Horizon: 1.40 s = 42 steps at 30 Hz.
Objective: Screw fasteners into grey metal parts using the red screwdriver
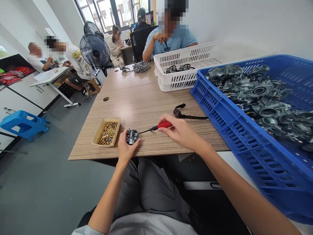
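My left hand (125,148) is closed around a small grey metal part (132,136) and holds it at the near edge of the wooden table (137,104). My right hand (179,130) grips a red-handled screwdriver (160,125). The screwdriver's thin dark shaft points left, and its tip touches the metal part. A shallow tan tray of brass screws (107,132) lies just left of my left hand.
A large blue crate (244,143) full of grey metal castings stands on my right. Behind it is a white crate (188,62). A black strap (186,114) lies mid-table. A person sits across the table; a fan (95,50), a blue stool (23,124) and other seated people are at the left.
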{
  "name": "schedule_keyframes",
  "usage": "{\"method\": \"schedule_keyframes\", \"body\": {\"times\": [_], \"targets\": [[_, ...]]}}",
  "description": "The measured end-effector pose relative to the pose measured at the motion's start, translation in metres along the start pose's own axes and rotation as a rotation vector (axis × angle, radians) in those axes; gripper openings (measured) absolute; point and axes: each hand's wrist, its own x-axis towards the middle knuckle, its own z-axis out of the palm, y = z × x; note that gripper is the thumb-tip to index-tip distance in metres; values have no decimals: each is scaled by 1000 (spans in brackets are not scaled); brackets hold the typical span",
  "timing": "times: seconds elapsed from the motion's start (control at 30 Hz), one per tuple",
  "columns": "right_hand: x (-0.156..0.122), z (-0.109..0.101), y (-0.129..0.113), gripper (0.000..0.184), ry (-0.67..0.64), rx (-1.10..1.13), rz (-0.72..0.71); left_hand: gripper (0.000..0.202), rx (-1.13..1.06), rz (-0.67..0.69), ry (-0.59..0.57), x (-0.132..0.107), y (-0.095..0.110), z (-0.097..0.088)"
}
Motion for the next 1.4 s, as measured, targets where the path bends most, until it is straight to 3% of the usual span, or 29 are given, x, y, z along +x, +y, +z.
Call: {"method": "schedule_keyframes", "body": {"times": [0.2, 0.47, 0.73, 1.03, 1.1, 1.23, 1.4], "targets": [[0, -3, 0, 4, -43, -31, -114, 61, -20, -17, -9, 1, -1, -2], [-2, 0, 2, 20, 66, -156, 142, 63, -6, -11, -12, 0, -3, 0], [1, 0, 4, 8, 47, -26, -24, 61, -19, -30, -9, 1, -1, -1], [3, 7, 13, 24, 147, -70, 139, 63, 2, -14, -26, 0, 0, -1], [2, 7, 12, 25, 130, -72, 124, 63, 3, -10, -30, 1, 0, -2], [1, 5, 6, 10, 76, -19, 8, 63, 6, -16, -30, 1, 0, -2], [1, 7, 5, 22, 101, -34, 15, 62, 7, -14, -22, 1, 0, -2]]}}
